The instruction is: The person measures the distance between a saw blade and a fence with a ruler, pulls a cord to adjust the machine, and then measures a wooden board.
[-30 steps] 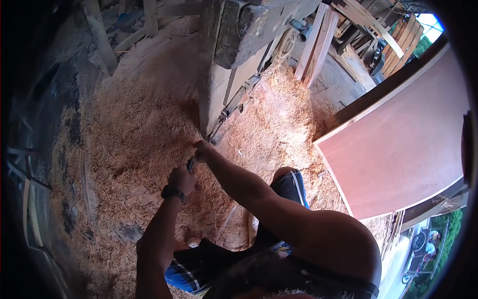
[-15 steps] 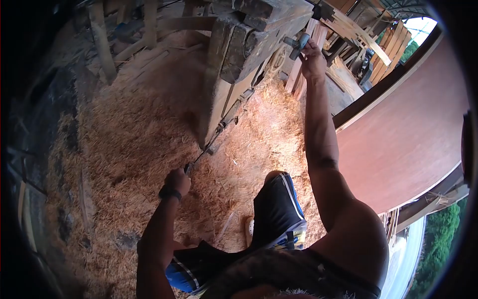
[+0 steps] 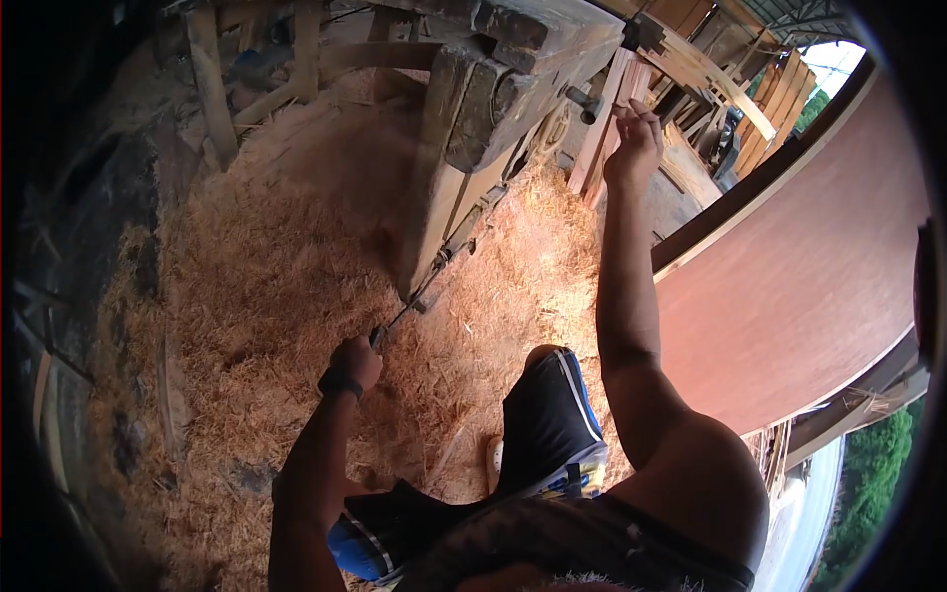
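A heavy, worn wooden workbench stands ahead with a thick leg slanting down to the floor. From its side juts a metal vise screw with a crossbar. My right hand is just right of that crossbar, apart from it, with fingers loosely bent and nothing visible in them. Low on the left, my left hand is closed around a dark handle. A thin rod runs from this handle to the foot of the bench leg. The handle's lower part is hidden in my fist.
Wood shavings cover the floor. Boards lean beyond the bench, with stacked lumber farther back. A large curved reddish panel fills the right side. Wooden posts stand at the left rear.
My right hand has come off the vise crossbar and moved slightly right and down. The crossbar has turned to a different angle. My left hand stays on the handle, nearly still.
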A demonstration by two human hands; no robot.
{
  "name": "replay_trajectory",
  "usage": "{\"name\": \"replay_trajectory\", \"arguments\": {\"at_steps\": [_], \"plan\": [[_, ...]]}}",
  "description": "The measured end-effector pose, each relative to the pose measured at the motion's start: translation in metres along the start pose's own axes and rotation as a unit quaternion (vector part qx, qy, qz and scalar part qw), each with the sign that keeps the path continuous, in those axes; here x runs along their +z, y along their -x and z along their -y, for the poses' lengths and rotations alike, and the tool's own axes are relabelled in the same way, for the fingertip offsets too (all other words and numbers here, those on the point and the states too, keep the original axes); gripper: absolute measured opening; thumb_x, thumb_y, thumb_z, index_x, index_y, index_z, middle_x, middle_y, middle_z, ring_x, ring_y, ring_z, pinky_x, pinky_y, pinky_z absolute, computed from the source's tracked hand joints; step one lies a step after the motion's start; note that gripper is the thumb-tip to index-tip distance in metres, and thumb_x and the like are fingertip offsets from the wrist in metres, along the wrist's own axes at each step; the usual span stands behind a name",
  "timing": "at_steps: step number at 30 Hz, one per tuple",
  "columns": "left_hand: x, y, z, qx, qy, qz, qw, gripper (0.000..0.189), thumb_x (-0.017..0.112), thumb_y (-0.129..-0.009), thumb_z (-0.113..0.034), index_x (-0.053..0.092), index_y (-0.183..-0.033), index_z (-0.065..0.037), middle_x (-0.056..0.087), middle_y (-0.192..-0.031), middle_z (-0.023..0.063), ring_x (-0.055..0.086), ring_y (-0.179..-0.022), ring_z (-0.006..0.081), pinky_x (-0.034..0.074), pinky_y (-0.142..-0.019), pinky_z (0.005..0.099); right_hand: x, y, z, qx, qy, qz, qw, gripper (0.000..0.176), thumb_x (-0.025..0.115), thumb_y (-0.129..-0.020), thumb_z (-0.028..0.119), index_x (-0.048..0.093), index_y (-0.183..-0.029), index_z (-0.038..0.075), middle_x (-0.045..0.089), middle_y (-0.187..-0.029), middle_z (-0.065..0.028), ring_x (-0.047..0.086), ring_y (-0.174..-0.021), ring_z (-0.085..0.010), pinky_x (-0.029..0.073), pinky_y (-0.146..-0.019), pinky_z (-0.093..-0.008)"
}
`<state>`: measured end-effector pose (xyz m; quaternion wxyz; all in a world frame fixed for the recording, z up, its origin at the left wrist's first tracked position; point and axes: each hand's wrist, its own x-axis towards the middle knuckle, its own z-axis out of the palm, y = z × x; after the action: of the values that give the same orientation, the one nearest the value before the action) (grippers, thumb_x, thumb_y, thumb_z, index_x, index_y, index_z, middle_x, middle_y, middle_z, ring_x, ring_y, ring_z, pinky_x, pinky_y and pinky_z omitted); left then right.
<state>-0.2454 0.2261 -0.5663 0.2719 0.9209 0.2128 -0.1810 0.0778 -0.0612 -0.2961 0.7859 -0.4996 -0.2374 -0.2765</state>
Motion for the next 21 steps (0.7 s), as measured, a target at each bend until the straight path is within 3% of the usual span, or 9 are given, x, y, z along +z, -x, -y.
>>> {"name": "replay_trajectory", "arguments": {"at_steps": [3,5,6,8,11,14,15,18,21], "plan": [[-0.003,0.0,-0.002,0.009,0.015,0.0,1.0,0.029,0.065,-0.088,-0.021,0.067,-0.105,0.003,0.069,-0.097,0.0234,0.068,-0.092,0.0371,0.054,-0.082,0.0463,-0.005,0.092,-0.032,0.186,0.1,0.035,0.977,0.018,0.062,-0.086,0.014,0.068,-0.096,0.001,0.068,-0.086,-0.0086,0.064,-0.08,-0.0173,0.048,-0.073,-0.0317],[-0.001,0.003,-0.003,0.017,0.027,-0.011,0.999,0.028,0.064,-0.088,-0.02,0.067,-0.103,0.003,0.069,-0.094,0.0235,0.068,-0.09,0.0373,0.055,-0.081,0.0464,0.004,0.179,-0.051,0.458,0.227,0.123,0.851,0.031,0.064,-0.091,0.032,0.068,-0.104,0.005,0.07,-0.086,-0.0105,0.066,-0.078,-0.0197,0.046,-0.069,-0.0327],[0.0,0.004,-0.003,0.026,0.021,-0.025,0.999,0.028,0.065,-0.088,-0.02,0.067,-0.103,0.004,0.069,-0.094,0.0236,0.068,-0.089,0.0375,0.055,-0.08,0.0464,0.005,0.216,-0.07,0.605,0.229,0.205,0.734,0.055,0.061,-0.092,0.044,0.056,-0.131,0.006,0.072,-0.099,-0.0138,0.068,-0.091,-0.0234,0.05,-0.078,-0.0403],[-0.001,0.004,-0.007,0.005,0.023,-0.002,1.0,0.027,0.064,-0.087,-0.019,0.066,-0.102,0.004,0.069,-0.094,0.0235,0.068,-0.09,0.0383,0.055,-0.08,0.0466,0.004,0.289,-0.12,0.728,0.232,0.271,0.586,0.077,0.058,-0.09,0.06,0.045,-0.142,0.004,0.068,-0.114,-0.0215,0.067,-0.101,-0.0284,0.05,-0.087,-0.0449],[0.012,0.003,-0.007,0.034,0.019,-0.05,0.998,0.025,0.066,-0.088,-0.019,0.066,-0.099,0.003,0.068,-0.088,0.022,0.068,-0.081,0.0363,0.054,-0.071,0.0477,0.012,0.345,-0.157,0.768,0.193,0.245,0.559,0.086,0.071,-0.084,0.052,0.04,-0.145,-0.001,0.057,-0.131,-0.0273,0.061,-0.117,-0.0273,0.047,-0.096,-0.0461],[0.01,0.009,-0.013,0.034,0.0,-0.032,0.999,0.026,0.063,-0.088,-0.018,0.064,-0.103,0.004,0.068,-0.09,0.0232,0.068,-0.081,0.0375,0.055,-0.073,0.0486,0.014,0.367,-0.204,0.459,0.249,0.557,0.646,0.091,0.084,-0.075,0.034,0.039,-0.144,-0.004,0.044,-0.146,-0.0255,0.051,-0.128,-0.0219,0.044,-0.103,-0.0428],[0.014,0.009,-0.013,0.031,-0.001,-0.032,0.999,0.026,0.063,-0.088,-0.018,0.064,-0.103,0.004,0.068,-0.09,0.0232,0.068,-0.081,0.0375,0.055,-0.073,0.0486,0.029,0.366,-0.213,0.603,0.128,0.431,0.659,0.095,0.088,-0.07,0.027,0.038,-0.145,-0.004,0.044,-0.145,-0.0232,0.047,-0.13,-0.0193,0.044,-0.104,-0.0419],[0.036,0.016,-0.03,0.049,-0.03,-0.064,0.996,0.026,0.057,-0.091,-0.017,0.061,-0.108,0.003,0.069,-0.092,0.0226,0.069,-0.083,0.0382,0.055,-0.075,0.049,0.07,0.336,-0.17,0.709,-0.077,0.25,0.655,0.08,0.083,-0.074,0.029,0.045,-0.137,-0.003,0.052,-0.132,-0.016,0.045,-0.128,-0.018,0.045,-0.104,-0.0378],[0.067,0.031,-0.055,0.059,-0.034,-0.089,0.994,0.019,0.054,-0.091,-0.014,0.064,-0.099,0.001,0.069,-0.096,0.0258,0.07,-0.084,0.0374,0.055,-0.082,0.0487,0.096,0.32,-0.165,0.833,0.013,-0.059,0.55,0.04,0.058,-0.091,0.04,0.056,-0.11,0.005,0.057,-0.104,-0.0119,0.057,-0.096,-0.0223,0.052,-0.08,-0.0333]]}}
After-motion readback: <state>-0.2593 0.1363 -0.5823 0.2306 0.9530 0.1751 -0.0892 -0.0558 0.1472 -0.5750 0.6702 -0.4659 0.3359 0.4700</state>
